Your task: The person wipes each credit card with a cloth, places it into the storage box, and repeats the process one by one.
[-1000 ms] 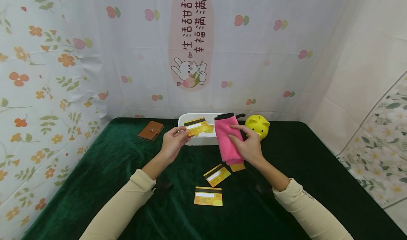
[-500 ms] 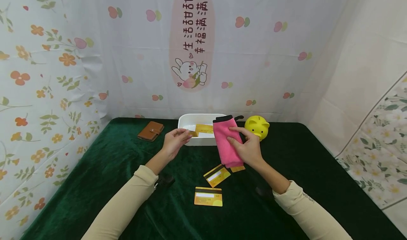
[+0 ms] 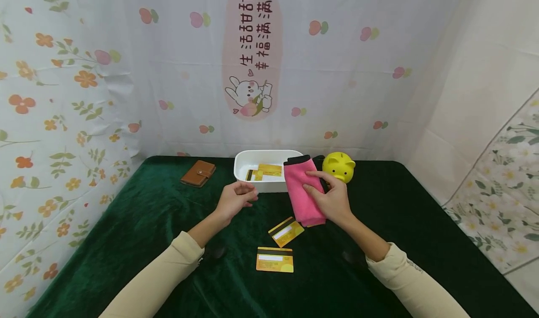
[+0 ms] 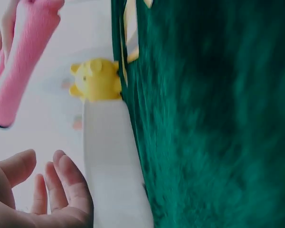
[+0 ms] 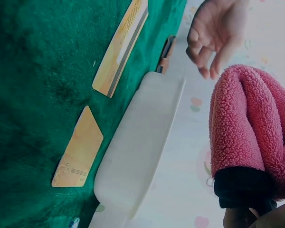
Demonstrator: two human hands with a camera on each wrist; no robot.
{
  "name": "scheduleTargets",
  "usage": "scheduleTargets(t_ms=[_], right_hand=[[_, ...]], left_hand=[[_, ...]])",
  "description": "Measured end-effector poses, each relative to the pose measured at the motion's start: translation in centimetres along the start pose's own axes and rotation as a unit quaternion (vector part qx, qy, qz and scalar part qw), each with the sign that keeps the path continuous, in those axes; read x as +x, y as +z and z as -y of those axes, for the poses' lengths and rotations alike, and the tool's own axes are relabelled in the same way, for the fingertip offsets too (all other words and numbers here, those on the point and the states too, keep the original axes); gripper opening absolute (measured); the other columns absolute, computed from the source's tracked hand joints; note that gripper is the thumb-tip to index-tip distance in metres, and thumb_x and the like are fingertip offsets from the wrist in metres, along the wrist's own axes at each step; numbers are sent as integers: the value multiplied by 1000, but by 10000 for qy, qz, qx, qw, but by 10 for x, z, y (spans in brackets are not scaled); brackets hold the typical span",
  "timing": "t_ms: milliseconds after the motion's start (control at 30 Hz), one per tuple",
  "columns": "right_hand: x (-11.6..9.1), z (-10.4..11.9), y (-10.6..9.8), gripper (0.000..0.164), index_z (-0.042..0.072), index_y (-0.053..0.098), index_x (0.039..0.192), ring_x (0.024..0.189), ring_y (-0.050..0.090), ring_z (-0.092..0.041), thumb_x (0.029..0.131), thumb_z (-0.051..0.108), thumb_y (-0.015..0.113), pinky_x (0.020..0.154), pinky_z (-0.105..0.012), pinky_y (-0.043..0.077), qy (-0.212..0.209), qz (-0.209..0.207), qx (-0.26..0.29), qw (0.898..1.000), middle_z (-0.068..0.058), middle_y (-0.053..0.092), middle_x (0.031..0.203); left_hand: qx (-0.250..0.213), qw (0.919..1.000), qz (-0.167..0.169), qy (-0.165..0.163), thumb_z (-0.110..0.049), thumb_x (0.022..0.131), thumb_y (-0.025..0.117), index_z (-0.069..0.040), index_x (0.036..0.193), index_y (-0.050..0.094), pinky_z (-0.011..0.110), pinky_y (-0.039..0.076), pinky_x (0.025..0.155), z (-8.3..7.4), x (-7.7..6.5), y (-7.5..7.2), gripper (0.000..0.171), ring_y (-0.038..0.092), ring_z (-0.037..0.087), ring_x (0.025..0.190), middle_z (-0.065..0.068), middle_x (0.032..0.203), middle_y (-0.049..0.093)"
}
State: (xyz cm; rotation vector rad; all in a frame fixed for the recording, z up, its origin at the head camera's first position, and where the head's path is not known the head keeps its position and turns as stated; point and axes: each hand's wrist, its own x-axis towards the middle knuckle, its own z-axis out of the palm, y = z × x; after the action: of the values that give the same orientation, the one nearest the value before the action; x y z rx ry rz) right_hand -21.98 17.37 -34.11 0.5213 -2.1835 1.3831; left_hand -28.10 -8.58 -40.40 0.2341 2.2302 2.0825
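Note:
My right hand (image 3: 332, 197) grips a folded pink fleecy towel (image 3: 304, 191) with a black edge, raised above the table by the white box. In the right wrist view the towel (image 5: 244, 118) shows its soft folds. My left hand (image 3: 236, 200) is just in front of the box, fingers loosely bent, holding nothing; the left wrist view shows a gap between its thumb and fingers. Inside the white box (image 3: 271, 187) lie yellow bank cards (image 3: 271, 169). Two more cards, one tilted (image 3: 286, 232) and one nearer (image 3: 274, 260), rest on the green cloth.
A brown leather wallet (image 3: 199, 173) lies left of the box. The yellow piggy bank (image 3: 338, 167) stands to the right, partly behind the right hand. A dark green velvet cloth (image 3: 168, 234) covers the table, with a printed curtain (image 3: 185, 75) behind.
The left hand has let go of a bank card, which now lies in the box, and has drawn back slightly toward the front. The right hand still holds the towel, slightly lower.

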Motion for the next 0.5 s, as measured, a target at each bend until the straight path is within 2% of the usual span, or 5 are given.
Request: scheduleTargets(t_ms=[233,400,500], right_hand=[[-7,-28,-2,32,-2,68,115,65,62,-15,83,-4,76,58,-24,54,-38,-45,17,10000,-20,66,100],[-15,-35,-8,32,2,69,116,63,64,-15,85,0,76,58,-25,56,143,44,132,9998,-18,65,104],[-21,-34,-9,32,2,68,117,66,66,-17,86,0,75,60,-26,57,279,196,200,9992,-18,65,108]], left_hand=[[987,9936,472,268,-10,91,72,0,107,67,33,56,65,-1,-25,7,20,68,18,81,7,95,73],[1798,9809,685,287,-14,87,77,-1,106,68,31,53,56,4,-32,13,24,65,14,72,3,92,72],[2274,9693,878,307,-16,85,80,-3,105,69,30,53,61,5,-35,18,26,64,14,75,1,90,72]])
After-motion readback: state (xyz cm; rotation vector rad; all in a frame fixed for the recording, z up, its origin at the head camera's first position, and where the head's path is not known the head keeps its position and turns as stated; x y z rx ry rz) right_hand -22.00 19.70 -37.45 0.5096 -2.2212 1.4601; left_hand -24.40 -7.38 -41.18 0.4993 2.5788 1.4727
